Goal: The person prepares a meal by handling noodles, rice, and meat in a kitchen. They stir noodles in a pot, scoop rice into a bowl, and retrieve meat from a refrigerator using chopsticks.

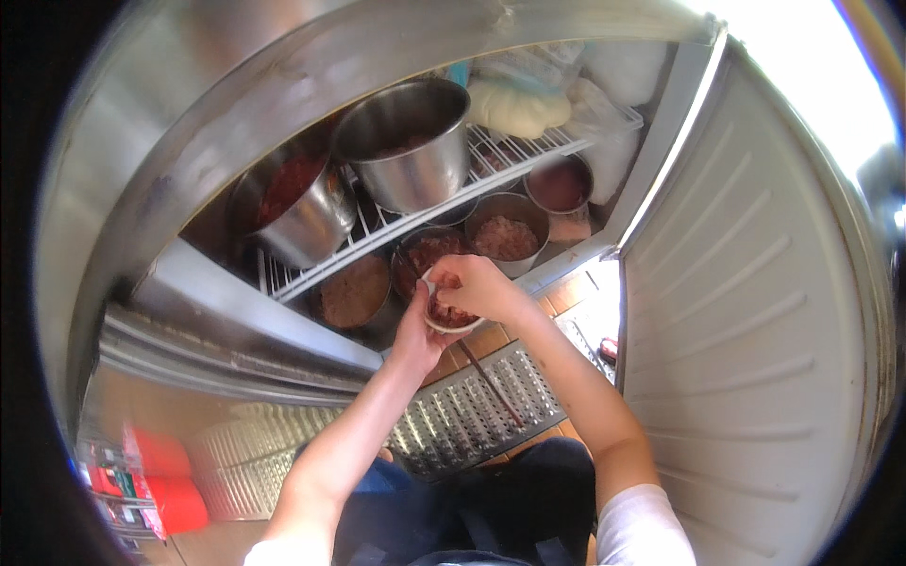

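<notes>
My left hand grips the side of a small white bowl that holds reddish-brown raw meat pieces. Over the bowl, my right hand bends its fingers down into it, pinching some of the meat at the rim. Just behind the bowl, on the lower level of an open refrigerator, stands a metal pot of dark meat. To its right is a pot of pale pink minced meat, and to its left a pot with a tan, coarse filling.
The white wire shelf above carries two deep steel pots and a bag of pale dough. A smaller pot of dark red contents stands lower right. The ribbed door is swung out at right; perforated metal plate covers floor tiles.
</notes>
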Action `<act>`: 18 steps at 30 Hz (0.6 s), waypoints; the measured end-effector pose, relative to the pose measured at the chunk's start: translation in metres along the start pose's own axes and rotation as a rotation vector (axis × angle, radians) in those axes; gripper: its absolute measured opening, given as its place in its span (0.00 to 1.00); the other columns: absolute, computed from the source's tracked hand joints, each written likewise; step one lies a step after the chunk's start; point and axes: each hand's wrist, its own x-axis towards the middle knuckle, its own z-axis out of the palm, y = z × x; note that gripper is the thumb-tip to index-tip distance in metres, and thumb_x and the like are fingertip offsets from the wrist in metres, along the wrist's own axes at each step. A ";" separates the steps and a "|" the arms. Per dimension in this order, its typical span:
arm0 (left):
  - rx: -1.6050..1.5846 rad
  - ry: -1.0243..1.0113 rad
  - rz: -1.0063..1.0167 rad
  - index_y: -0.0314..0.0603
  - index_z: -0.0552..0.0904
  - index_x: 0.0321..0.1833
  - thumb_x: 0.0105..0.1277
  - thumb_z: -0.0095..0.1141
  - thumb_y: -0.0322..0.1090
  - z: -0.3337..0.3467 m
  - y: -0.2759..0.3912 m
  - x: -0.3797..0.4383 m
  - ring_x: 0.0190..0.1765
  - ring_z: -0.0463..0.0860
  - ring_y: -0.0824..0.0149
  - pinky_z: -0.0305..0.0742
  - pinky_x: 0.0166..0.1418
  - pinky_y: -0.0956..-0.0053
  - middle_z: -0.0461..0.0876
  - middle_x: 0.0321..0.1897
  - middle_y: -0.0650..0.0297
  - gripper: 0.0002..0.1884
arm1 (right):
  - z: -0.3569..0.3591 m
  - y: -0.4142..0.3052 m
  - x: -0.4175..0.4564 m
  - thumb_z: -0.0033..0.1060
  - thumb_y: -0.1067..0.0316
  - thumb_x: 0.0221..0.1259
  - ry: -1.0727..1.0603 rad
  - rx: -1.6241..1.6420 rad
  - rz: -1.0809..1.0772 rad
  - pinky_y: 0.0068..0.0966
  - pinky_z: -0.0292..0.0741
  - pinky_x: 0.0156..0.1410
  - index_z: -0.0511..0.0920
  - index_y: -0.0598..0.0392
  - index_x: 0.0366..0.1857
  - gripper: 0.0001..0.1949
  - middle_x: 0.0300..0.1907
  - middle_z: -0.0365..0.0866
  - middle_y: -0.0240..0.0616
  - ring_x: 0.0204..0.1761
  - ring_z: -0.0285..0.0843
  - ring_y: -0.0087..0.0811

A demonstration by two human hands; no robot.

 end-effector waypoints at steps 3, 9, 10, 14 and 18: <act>0.002 0.054 0.022 0.47 0.67 0.56 0.68 0.33 0.57 0.014 -0.002 -0.011 0.49 0.79 0.63 0.80 0.46 0.63 0.76 0.48 0.63 0.25 | -0.001 -0.010 -0.008 0.56 0.75 0.41 0.011 -0.206 -0.161 0.31 0.75 0.37 0.78 0.56 0.37 0.14 0.27 0.78 0.43 0.33 0.79 0.39; 0.033 0.154 0.048 0.47 0.69 0.55 0.69 0.35 0.54 0.044 0.013 -0.033 0.52 0.76 0.61 0.78 0.49 0.57 0.76 0.49 0.62 0.23 | -0.011 -0.024 -0.015 0.52 0.72 0.43 0.061 -0.330 -0.073 0.38 0.74 0.40 0.80 0.54 0.33 0.11 0.33 0.79 0.48 0.37 0.78 0.46; 0.033 0.128 0.056 0.46 0.69 0.55 0.68 0.36 0.55 0.042 0.013 -0.036 0.53 0.75 0.61 0.76 0.50 0.57 0.75 0.51 0.61 0.23 | -0.010 -0.027 -0.017 0.51 0.71 0.44 0.035 -0.394 -0.075 0.38 0.75 0.40 0.80 0.54 0.31 0.10 0.32 0.79 0.48 0.36 0.78 0.46; 0.024 0.127 0.006 0.46 0.69 0.57 0.67 0.38 0.55 0.027 0.016 -0.028 0.54 0.75 0.61 0.75 0.53 0.57 0.74 0.52 0.61 0.24 | -0.001 -0.017 -0.013 0.53 0.71 0.44 -0.031 -0.443 -0.062 0.37 0.75 0.40 0.80 0.53 0.31 0.09 0.31 0.79 0.48 0.36 0.78 0.46; 0.032 0.086 -0.033 0.47 0.68 0.58 0.67 0.37 0.56 0.028 0.021 0.002 0.55 0.74 0.60 0.75 0.52 0.55 0.73 0.53 0.61 0.25 | 0.003 0.009 0.002 0.56 0.73 0.45 0.387 -0.236 -0.166 0.35 0.75 0.40 0.79 0.57 0.31 0.08 0.33 0.79 0.49 0.35 0.78 0.47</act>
